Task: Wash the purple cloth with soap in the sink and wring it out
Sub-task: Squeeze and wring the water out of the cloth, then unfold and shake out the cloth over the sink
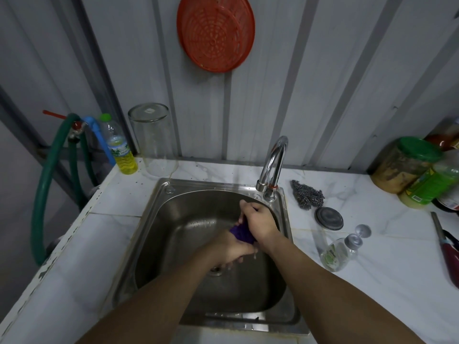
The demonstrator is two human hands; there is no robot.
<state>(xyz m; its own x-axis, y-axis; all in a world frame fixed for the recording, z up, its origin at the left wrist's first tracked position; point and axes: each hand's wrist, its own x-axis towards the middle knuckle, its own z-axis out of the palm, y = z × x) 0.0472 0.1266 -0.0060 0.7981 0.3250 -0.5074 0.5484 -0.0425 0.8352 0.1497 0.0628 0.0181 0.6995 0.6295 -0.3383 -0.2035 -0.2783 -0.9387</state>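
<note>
A steel sink sits in a marbled counter. Over its basin, the left hand and right hand both clench the bunched purple cloth, just below the faucet.

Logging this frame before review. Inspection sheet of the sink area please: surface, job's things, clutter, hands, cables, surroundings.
Surface: white marble-look counter, specks near the back wall; steel sink set in it.
Job's things: purple cloth bunched between both hands over the basin; clear soap bottle lying right of the sink, cap open.
Clutter: steel scourer, round lid, inverted glass jar, yellow-liquid bottle, jars at far right.
Hands: left hand and right hand grip the cloth.
Cables: nothing seen; green hose at left.
Surroundings: corrugated wall, orange strainer hanging, faucet.
</note>
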